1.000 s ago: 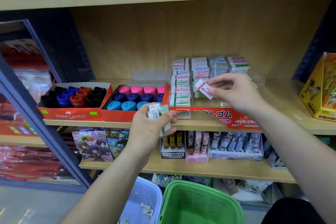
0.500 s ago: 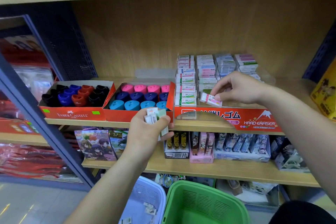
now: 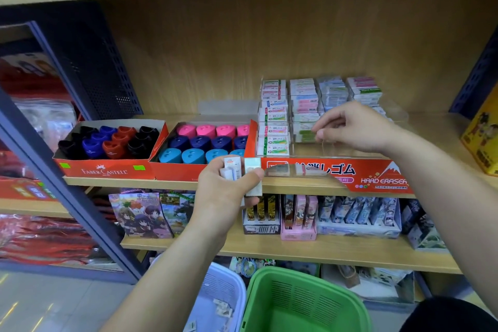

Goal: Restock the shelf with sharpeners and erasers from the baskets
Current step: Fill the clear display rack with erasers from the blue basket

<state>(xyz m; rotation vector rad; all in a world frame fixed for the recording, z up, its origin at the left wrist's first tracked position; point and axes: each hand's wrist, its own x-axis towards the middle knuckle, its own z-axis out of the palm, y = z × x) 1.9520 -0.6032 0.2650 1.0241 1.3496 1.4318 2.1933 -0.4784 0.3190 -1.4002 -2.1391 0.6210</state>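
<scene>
My left hand (image 3: 229,191) grips a small bunch of white erasers (image 3: 244,172) in front of the shelf edge, below the sharpener boxes. My right hand (image 3: 353,127) hovers over the red eraser display box (image 3: 377,179), fingers curled, thumb and forefinger close together beside a green-labelled eraser (image 3: 304,136) in the second column. Whether they pinch it I cannot tell. A pink-striped eraser (image 3: 310,170) lies behind the box's clear front. Stacked erasers (image 3: 273,127) fill the columns.
Two red boxes hold sharpeners: dark, blue and red ones (image 3: 107,140), and pink, navy and light-blue ones (image 3: 204,143). Below stand a green basket (image 3: 304,302) and a pale basket (image 3: 215,294) with loose erasers. A yellow box (image 3: 482,137) sits right. Card packs line the lower shelf (image 3: 350,250).
My right hand carried a pink-striped eraser down into the display and no longer shows it. A pink-striped eraser now lies behind the clear front. My left hand stayed put.
</scene>
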